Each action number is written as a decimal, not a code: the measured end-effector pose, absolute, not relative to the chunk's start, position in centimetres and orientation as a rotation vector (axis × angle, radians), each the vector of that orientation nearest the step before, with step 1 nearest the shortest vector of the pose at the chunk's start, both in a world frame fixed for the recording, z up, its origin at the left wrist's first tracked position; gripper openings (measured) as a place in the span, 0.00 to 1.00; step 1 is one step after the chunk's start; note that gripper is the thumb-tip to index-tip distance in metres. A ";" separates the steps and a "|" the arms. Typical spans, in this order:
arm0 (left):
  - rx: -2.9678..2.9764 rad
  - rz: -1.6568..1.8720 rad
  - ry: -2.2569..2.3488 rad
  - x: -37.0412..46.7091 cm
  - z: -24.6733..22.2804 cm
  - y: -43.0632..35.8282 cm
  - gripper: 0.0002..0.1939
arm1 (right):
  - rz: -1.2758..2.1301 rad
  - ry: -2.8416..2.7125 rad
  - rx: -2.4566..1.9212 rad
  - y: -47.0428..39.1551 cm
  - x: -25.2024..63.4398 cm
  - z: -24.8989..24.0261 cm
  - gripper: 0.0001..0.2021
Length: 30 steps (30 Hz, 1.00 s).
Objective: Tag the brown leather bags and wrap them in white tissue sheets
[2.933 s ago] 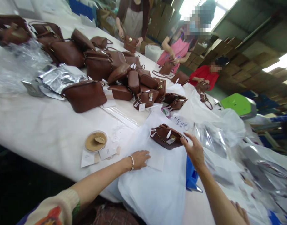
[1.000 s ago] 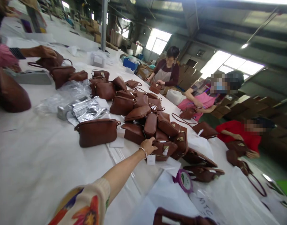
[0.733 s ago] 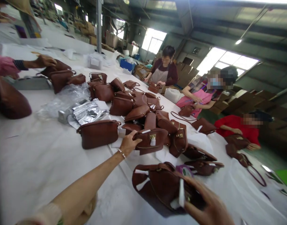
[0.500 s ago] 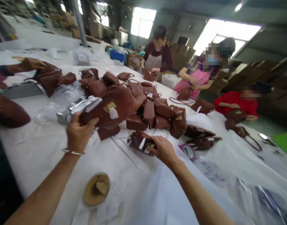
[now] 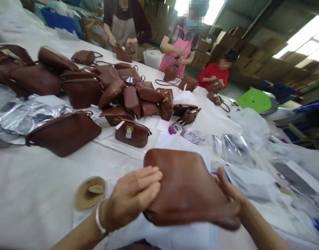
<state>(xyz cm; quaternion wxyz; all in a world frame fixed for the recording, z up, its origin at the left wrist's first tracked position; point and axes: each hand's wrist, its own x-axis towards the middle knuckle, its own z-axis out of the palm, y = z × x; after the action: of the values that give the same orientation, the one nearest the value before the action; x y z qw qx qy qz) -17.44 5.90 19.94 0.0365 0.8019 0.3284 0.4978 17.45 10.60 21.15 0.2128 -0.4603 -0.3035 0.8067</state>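
Observation:
A brown leather handbag [image 5: 182,184] is held up in front of me, its plain side and no clasp showing. My left hand [image 5: 133,194] grips its left side, fingers stretched over the leather. At the right edge my right hand [image 5: 231,189] grips the bag, most of its fingers hidden behind it. Beyond the bag stands a small brown handbag [image 5: 133,133] with a gold clasp and a white tag. A larger brown bag [image 5: 64,133] lies to its left. White sheets [image 5: 198,232] lie beneath the held bag.
Brown bags [image 5: 81,86] are heaped across the white table. A round tin of tan paste [image 5: 90,192] sits by my left wrist. Purple tape [image 5: 176,128], silvery wrapping [image 5: 34,114] and clear plastic [image 5: 232,149] lie about. Several co-workers [image 5: 178,52] handle bags at the far side.
My view has turned right. My right hand has let go of the small clasped handbag, which now stands on the table. Both hands now hold a brown handbag close to me.

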 end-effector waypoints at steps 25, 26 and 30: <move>2.231 0.364 1.388 -3.5 0.4 6.6 0.24 | 1.327 0.095 -1.441 2.2 25.9 8.2 0.19; 2.270 0.321 1.466 -3.7 0.2 7.8 0.26 | 1.331 0.100 -1.439 2.8 25.3 7.9 0.19; 2.414 0.269 1.620 -5.3 -0.1 13.0 0.28 | 1.348 0.058 -1.457 5.8 23.7 7.0 0.19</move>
<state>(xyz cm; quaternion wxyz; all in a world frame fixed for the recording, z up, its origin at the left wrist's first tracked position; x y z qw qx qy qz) -5.30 12.96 -0.06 0.1108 0.8217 0.5516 0.0915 23.68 5.75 6.98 0.5464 -0.6146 0.0245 0.5684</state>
